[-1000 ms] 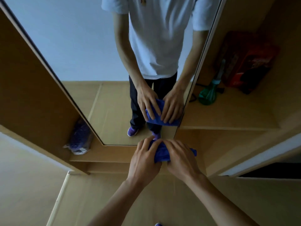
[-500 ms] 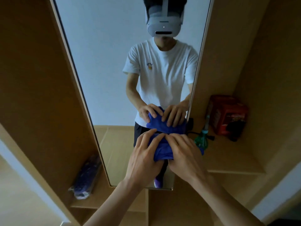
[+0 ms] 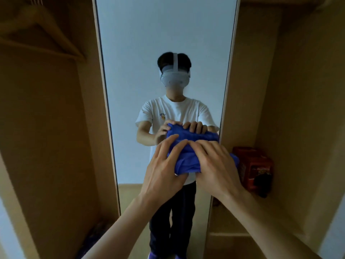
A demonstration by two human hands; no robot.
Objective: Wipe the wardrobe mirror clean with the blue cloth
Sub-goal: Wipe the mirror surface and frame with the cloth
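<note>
Compared with the frame one second earlier, both hands and the blue cloth point(image 3: 186, 159) stand higher on the mirror point(image 3: 158, 40). They were near its bottom edge and are now about mid-height, level with the chest of the reflection point(image 3: 173, 113). Our view has tilted upward with them, so the floor has nearly left the picture.

We see the left hand point(image 3: 162, 172) laid over the left part of the bunched cloth, its fingers spread and nearly straight and its thumb tucked under the lower edge. The right hand point(image 3: 216, 165) covers the right part, its fingers bent over the top of the bundle, and the two sets of fingertips nearly meet above it. Both hands thus hold the cloth between them, and it lies against the glass close to the mirror's right edge. A fold of it shows beyond the right hand. In the reflection the fingertips of both hands wrap over the cloth's upper edge.

Plain wooden wardrobe panels point(image 3: 46, 128) flank the mirror. A wooden hanger point(image 3: 43, 28) hangs at upper left, blurred. To the right a red box point(image 3: 253, 165) stands on a shelf point(image 3: 233, 221), just beside the right hand in our view.
</note>
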